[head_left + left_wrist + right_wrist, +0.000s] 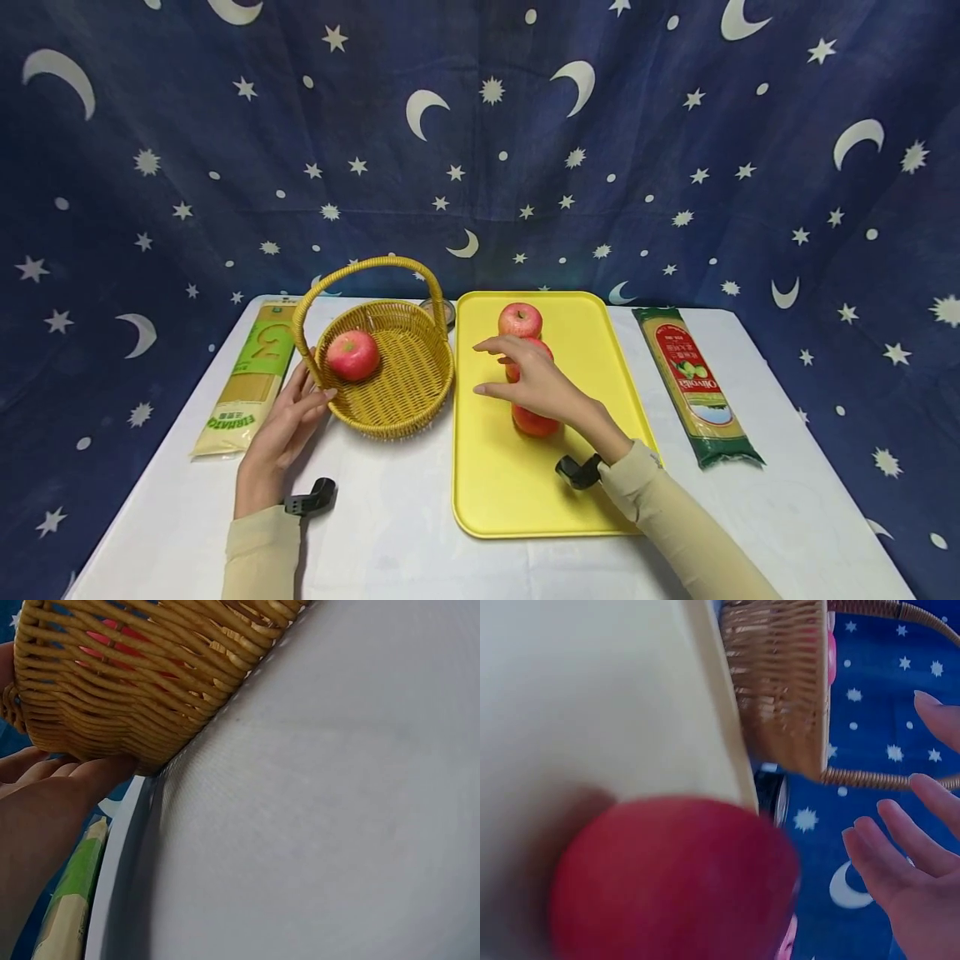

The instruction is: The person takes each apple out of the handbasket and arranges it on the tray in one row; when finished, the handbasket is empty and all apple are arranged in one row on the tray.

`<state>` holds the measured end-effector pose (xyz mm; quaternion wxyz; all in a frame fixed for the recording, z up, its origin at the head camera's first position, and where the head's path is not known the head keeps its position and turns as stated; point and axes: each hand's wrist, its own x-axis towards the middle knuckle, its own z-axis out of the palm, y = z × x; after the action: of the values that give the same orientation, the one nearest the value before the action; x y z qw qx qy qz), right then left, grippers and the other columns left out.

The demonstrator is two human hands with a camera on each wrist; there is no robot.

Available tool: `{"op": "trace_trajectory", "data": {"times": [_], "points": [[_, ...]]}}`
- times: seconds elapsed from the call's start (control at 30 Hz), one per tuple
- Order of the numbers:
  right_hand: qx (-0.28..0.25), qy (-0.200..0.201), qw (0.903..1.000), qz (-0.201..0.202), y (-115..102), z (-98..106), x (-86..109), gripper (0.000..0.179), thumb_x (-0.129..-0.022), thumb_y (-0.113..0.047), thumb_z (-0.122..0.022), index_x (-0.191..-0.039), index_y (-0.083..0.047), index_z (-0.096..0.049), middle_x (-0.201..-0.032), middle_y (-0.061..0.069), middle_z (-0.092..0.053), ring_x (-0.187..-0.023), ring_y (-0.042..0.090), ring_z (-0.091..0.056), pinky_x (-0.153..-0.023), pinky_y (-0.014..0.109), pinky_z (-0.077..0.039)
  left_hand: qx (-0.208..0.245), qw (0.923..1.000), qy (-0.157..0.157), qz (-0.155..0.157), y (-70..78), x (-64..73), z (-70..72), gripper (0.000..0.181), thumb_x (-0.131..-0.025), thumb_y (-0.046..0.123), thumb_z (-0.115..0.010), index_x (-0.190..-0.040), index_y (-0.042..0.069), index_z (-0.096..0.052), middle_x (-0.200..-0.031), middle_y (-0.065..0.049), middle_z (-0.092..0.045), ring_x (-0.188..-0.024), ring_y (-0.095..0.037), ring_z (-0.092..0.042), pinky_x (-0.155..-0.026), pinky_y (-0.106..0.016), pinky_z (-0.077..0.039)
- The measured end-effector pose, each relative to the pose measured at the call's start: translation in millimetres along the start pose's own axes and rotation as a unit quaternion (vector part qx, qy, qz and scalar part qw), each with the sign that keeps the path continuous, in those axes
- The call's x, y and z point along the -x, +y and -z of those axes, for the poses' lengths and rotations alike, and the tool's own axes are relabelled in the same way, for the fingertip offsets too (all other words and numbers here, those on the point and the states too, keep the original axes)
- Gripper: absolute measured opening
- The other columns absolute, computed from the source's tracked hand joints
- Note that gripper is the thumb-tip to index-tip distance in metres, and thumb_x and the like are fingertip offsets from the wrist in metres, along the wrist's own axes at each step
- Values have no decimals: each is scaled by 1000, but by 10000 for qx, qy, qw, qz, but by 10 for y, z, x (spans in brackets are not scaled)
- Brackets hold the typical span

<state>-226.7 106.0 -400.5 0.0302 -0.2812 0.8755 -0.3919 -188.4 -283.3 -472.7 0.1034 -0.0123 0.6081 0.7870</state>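
Observation:
A round woven basket (397,400) with a tall arched handle stands on the left half of the table, one red apple (353,355) inside it. My left hand (281,425) holds the basket by its left side, thumb by the rim and fingers along the outer wall. In the left wrist view those fingers (97,776) lie against the lower weave. Over the yellow tray (555,500) hovers my right hand (536,383), its fingers spread apart from the thumb and holding nothing. Beneath and beside it, apples (520,320) lie in a row, partly hidden; one apple (675,885) looms large in the right wrist view.
A green-labelled pack of noodles (255,375) lies left of the basket. Right of the tray is a red-and-green Olivoilà pack (693,379). A small round dark-sided object (772,796) sits behind the basket. A blue moon-and-star curtain (495,167) hangs behind the white table (375,517).

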Motion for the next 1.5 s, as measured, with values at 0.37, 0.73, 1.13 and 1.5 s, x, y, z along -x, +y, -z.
{"op": "trace_trajectory", "data": {"times": [0.37, 0.73, 1.13, 1.5], "points": [[-490, -424, 9971, 404, -203, -203, -410, 57, -87, -28, -84, -137, -10, -63, -137, 9, -64, -125, 32, -63, -109, 43, -52, -69, 9999, 114, -76, -2, -22, -14, 93, -101, 2, -56, -167, 27, 5, -175, -4, 6, -161, -25, -5, -125, -43, -17], [-555, -991, 9932, 238, -407, -369, -823, 60, -87, -30, -83, -139, -10, -63, -139, 4, -64, -125, 25, -60, -107, 39, -53, -407, 9985, 336, -118, -47, -28, 6, 91, -101, 8, -59, -167, 26, 0, -175, -6, -1, -160, -28, -12, -124, -39, -24], [-313, -1599, 9863, 258, -534, -575, -1309, 65, -87, -28, -82, -144, -8, -58, -147, 12, -59, -133, 33, -57, -110, 43, -50, -410, 9979, 498, -94, -30, -55, 11, 90, -101, 7, -61, -167, 24, -3, -175, -6, -3, -159, -27, -16, -119, -30, -33], [15, -1782, 9839, -128, -662, -815, -1619, 64, -86, -26, -83, -143, -11, -59, -142, 8, -63, -133, 22, -56, -110, 31, -48, -431, 9977, 521, -11, -45, -57, 13, 92, -100, 8, -63, -167, 23, -3, -175, -7, -5, -158, -28, -18, -120, -34, -33]]}}
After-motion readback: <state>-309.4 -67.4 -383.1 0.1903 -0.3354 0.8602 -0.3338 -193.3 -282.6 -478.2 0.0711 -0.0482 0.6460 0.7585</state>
